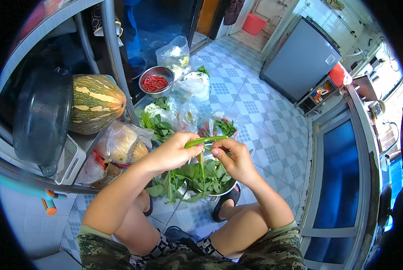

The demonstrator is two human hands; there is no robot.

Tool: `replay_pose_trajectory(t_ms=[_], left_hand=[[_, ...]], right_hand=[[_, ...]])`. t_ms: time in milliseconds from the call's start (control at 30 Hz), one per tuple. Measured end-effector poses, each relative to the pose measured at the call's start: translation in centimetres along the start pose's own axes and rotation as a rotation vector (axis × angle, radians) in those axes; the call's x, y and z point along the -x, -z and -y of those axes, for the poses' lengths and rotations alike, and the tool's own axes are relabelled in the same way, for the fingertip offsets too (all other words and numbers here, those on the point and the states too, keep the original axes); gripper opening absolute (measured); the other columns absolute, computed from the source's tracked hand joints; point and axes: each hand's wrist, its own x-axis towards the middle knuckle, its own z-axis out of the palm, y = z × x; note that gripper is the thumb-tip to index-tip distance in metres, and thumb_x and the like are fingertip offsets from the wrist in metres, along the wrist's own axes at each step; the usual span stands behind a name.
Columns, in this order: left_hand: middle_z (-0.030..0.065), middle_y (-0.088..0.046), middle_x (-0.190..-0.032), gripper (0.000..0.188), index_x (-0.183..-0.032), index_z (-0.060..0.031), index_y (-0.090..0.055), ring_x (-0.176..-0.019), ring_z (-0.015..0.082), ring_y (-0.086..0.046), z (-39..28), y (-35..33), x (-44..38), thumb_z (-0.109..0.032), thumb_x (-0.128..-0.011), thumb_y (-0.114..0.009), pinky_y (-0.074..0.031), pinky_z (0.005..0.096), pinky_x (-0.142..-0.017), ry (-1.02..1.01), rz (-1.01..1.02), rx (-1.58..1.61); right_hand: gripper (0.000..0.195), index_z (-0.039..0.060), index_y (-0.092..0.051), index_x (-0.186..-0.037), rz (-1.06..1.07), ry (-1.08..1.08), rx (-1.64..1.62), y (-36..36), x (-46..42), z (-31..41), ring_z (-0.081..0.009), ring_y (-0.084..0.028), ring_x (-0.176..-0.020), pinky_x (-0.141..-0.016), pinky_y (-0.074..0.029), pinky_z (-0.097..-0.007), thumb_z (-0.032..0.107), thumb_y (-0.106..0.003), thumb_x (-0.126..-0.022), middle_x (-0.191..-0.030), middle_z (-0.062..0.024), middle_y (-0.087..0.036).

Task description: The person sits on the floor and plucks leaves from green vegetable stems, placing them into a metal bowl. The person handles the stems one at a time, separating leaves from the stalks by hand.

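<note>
My left hand [179, 150] holds several green stalks [208, 139] between thumb and fingers, their ends pointing right. Close beside it, my right hand [234, 160] pinches the end of a thin green stem [207, 147]. Another stem [201, 170] hangs from below my left hand toward the leaves. Beneath both hands, loose leafy greens [213, 175] fill a metal pot [225, 193] on the floor between my feet and spill over its left side. The pot's far part is mostly hidden by my hands.
Beyond the pot lie a bunch of long-stemmed greens [157, 126], a bag with greens and red bits [225, 126], and a metal bowl of red chillies [155, 81]. A rack at left holds a large pumpkin [95, 103] and a dark basin [41, 121]. A grey refrigerator [299, 60] stands at right.
</note>
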Motion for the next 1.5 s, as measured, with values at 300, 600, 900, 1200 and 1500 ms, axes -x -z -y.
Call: replay_pose_trajectory(t_ms=[300, 600, 900, 1200, 1500], left_hand=[[-0.0012, -0.049, -0.058, 0.015, -0.07, -0.0085, -0.05, -0.039, 0.0007, -0.029, -1.9, 0.3, -0.4, -0.017, -0.082, -0.046, -0.02, 0.0172, -0.035, 0.166, 0.256, 0.419], [-0.0077, -0.039, -0.054, 0.023, -0.093, -0.0065, -0.062, -0.043, 0.0023, -0.03, -0.4, -3.6, -1.8, -0.025, -0.079, -0.063, -0.023, 0.0193, -0.041, 0.081, -0.045, 0.238], [-0.0086, -0.033, -0.055, 0.023, -0.094, -0.0015, -0.059, -0.046, 0.0031, -0.027, -0.6, -4.3, -1.5, -0.022, -0.084, -0.054, -0.021, 0.0199, -0.044, 0.218, 0.304, 0.415], [-0.0096, -0.035, -0.054, 0.017, -0.091, -0.0036, -0.058, -0.047, 0.0011, -0.029, 0.5, -4.2, -1.7, -0.018, -0.084, -0.053, -0.02, 0.0168, -0.045, 0.183, 0.037, 0.49], [-0.0091, -0.035, -0.05, 0.018, -0.096, -0.004, -0.056, -0.042, 0.002, -0.031, 1.4, -2.2, -2.0, -0.018, -0.084, -0.055, -0.024, 0.0183, -0.038, 0.262, -0.094, 0.784]], right_hand=[[0.013, 0.0015, -0.055, -0.081, -0.223, -0.284, -0.382, 3.7, 0.4, -3.0, -0.0118, -0.053, -0.064, -0.057, -0.044, -0.0259, 0.013, -0.051, -0.087, -0.071, -0.0024, -0.056], [0.017, 0.0027, -0.055, -0.085, -0.24, -0.343, -0.767, 3.3, 1.8, -0.7, -0.0069, -0.051, -0.062, -0.056, -0.043, -0.0199, 0.018, -0.049, -0.09, -0.069, -0.0006, -0.055], [0.01, 0.0031, -0.052, -0.092, -0.306, -0.275, -0.722, 2.8, 2.1, 0.3, -0.0059, -0.05, -0.061, -0.052, -0.041, -0.0187, 0.013, -0.05, -0.089, -0.072, -0.0021, -0.057], [0.014, 0.0009, -0.054, -0.086, -0.396, 0.49, 0.231, 2.1, 2.6, 1.5, -0.0177, -0.059, -0.07, -0.059, -0.047, -0.0255, -0.003, -0.059, -0.073, -0.08, -0.0091, -0.061], [0.021, 0.0021, -0.055, -0.085, -0.358, 0.834, 0.421, 1.6, 3.1, 3.2, -0.0222, -0.06, -0.069, -0.059, -0.049, -0.0277, -0.001, -0.058, -0.065, -0.082, -0.0107, -0.062]])
